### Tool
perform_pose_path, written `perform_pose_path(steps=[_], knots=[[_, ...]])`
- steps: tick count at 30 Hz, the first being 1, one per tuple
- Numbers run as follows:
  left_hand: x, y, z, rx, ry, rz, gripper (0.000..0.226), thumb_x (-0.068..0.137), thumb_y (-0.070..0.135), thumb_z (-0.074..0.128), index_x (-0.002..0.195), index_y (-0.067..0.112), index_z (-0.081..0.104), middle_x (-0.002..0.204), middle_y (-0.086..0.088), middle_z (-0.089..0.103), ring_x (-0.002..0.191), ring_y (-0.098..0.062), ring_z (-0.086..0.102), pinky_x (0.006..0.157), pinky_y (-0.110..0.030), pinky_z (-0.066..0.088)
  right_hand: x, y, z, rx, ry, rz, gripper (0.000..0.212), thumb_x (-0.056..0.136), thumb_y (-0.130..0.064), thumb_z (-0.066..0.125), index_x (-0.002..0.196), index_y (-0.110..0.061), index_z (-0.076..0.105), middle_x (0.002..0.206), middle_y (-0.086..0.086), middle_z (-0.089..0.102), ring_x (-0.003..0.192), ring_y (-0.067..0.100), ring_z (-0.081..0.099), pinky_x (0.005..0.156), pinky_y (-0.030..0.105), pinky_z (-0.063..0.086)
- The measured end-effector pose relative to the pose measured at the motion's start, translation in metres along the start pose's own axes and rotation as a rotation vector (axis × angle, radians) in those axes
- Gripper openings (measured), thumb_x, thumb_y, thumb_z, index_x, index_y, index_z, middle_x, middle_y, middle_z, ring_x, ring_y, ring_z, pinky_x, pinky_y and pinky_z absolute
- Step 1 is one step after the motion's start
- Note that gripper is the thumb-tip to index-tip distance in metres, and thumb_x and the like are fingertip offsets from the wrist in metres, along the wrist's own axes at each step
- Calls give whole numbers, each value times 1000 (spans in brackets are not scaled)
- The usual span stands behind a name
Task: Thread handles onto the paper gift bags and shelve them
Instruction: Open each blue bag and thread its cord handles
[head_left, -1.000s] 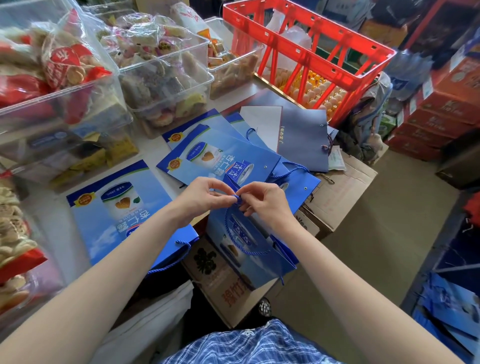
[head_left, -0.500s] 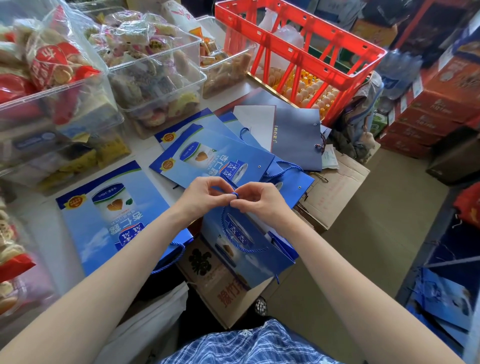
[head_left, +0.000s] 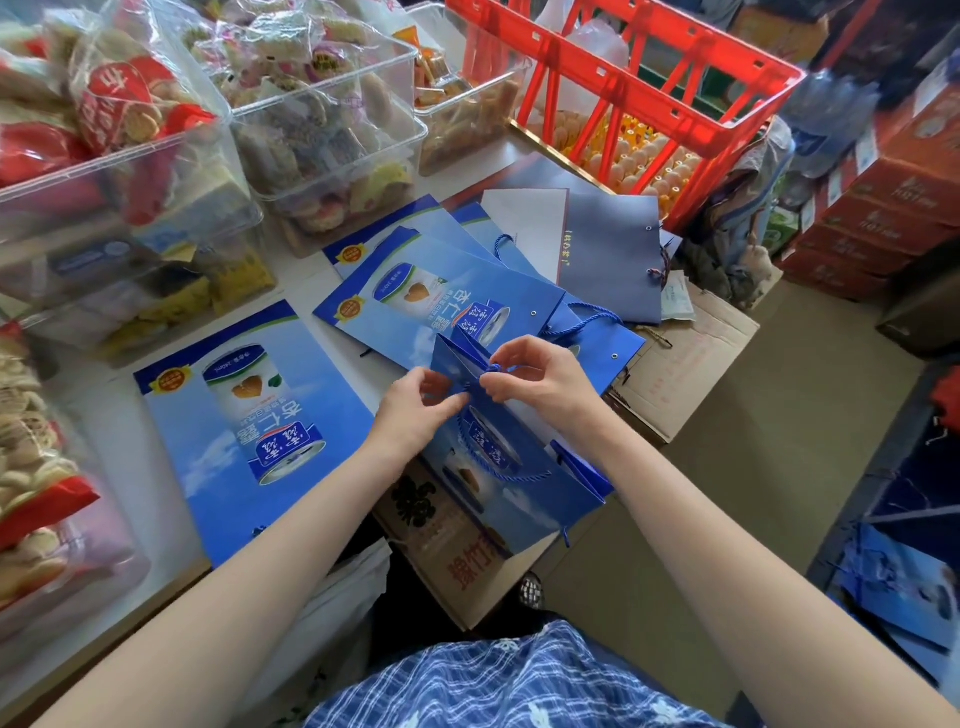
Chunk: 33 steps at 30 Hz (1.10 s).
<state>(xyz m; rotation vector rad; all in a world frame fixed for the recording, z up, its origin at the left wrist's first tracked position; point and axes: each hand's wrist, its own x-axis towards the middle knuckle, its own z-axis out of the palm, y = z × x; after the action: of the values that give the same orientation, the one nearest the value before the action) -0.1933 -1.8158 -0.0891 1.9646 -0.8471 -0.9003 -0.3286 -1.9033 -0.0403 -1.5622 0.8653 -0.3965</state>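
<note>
I hold a blue paper gift bag (head_left: 524, 488) over the table's edge, its mouth turned away from me. My left hand (head_left: 415, 405) pinches the bag's top rim near a hole. My right hand (head_left: 540, 379) pinches the end of a blue cord handle (head_left: 498, 470) at that rim; the cord loops down across the bag's face. Several flat blue gift bags lie on the table: one at the left (head_left: 249, 415), a fanned pile (head_left: 431, 296) behind my hands. A grey-blue bag (head_left: 613, 260) lies further back.
Clear tubs of packed snacks (head_left: 322, 119) line the table's back and left. A red crate (head_left: 623, 88) stands at the back right. Cardboard boxes (head_left: 685, 364) sit under my hands and to the right. Red cartons (head_left: 883, 208) are stacked on the floor at the right.
Both hands stay together at the bag's rim, working the cord end. The fingers have shifted slightly and the bag's top edge is lifted a little higher.
</note>
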Motion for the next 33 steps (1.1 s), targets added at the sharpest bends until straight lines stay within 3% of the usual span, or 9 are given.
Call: perform_pose_path(steps=[7, 10, 13, 17, 20, 25, 28, 30, 33], knots=[[17, 10, 9, -16, -90, 70, 10, 84, 16, 68, 78, 10, 63, 91, -11, 63, 85, -23, 61, 83, -33, 47, 2, 0, -10, -91, 10, -42, 19, 81, -9, 70, 86, -21, 56, 90, -5, 61, 72, 6, 63, 72, 22, 51], [15, 17, 5, -165, -232, 13, 23, 85, 6, 63, 65, 13, 54, 73, -4, 57, 70, -14, 52, 72, -28, 42, 9, -1, -25, -241, 59, -45, 21, 79, -8, 73, 89, -17, 57, 88, -7, 62, 75, 15, 64, 75, 29, 52], [15, 25, -3, -496, -345, -154, 27, 87, -1, 55, 63, 11, 57, 91, -15, 62, 83, -20, 58, 84, -25, 50, 13, -1, -34, -542, 17, -110, 19, 78, -7, 73, 92, -11, 61, 90, -2, 61, 77, 19, 61, 73, 21, 48], [14, 29, -15, -912, -407, -347, 27, 85, 3, 43, 68, 6, 63, 106, -27, 65, 96, -35, 65, 89, -37, 53, 12, 3, -34, -578, -2, -155, 18, 80, -4, 70, 92, -12, 59, 93, 1, 57, 83, 20, 62, 73, 16, 48], [9, 23, -19, -1019, -442, -352, 10, 72, 8, 50, 64, 13, 47, 114, -29, 62, 106, -40, 61, 91, -48, 51, 8, 11, -34, -580, 44, -156, 21, 81, -7, 70, 100, -9, 60, 101, 2, 54, 93, 17, 56, 79, 18, 49], [3, 9, -22, -1109, -396, -405, 31, 80, 8, 37, 52, 16, 46, 113, -27, 63, 109, -38, 60, 98, -48, 44, 2, 21, -36, -613, 110, -108, 36, 85, -9, 66, 118, -15, 53, 118, 1, 47, 99, 10, 46, 81, 11, 34], [6, 12, -21, -936, -325, -431, 22, 88, 14, 39, 67, 15, 44, 101, -19, 70, 100, -29, 66, 96, -44, 45, 1, 20, -33, -573, 25, -71, 37, 87, -4, 60, 111, -27, 42, 109, -1, 53, 73, 9, 55, 67, 9, 42], [11, 19, -19, -644, -158, -371, 17, 93, 24, 48, 78, 16, 46, 97, -13, 69, 87, -20, 64, 85, -37, 46, 1, 20, -27, -626, 8, -107, 34, 89, -3, 56, 106, -29, 40, 105, -3, 53, 74, 11, 54, 70, 16, 48], [18, 32, -17, -204, 4, -43, 24, 88, 30, 62, 102, 17, 49, 116, -6, 53, 95, -14, 53, 81, -28, 42, 0, 20, -18, -619, -8, -139, 26, 88, -6, 57, 106, -23, 46, 105, -1, 55, 81, 16, 57, 76, 27, 53]])
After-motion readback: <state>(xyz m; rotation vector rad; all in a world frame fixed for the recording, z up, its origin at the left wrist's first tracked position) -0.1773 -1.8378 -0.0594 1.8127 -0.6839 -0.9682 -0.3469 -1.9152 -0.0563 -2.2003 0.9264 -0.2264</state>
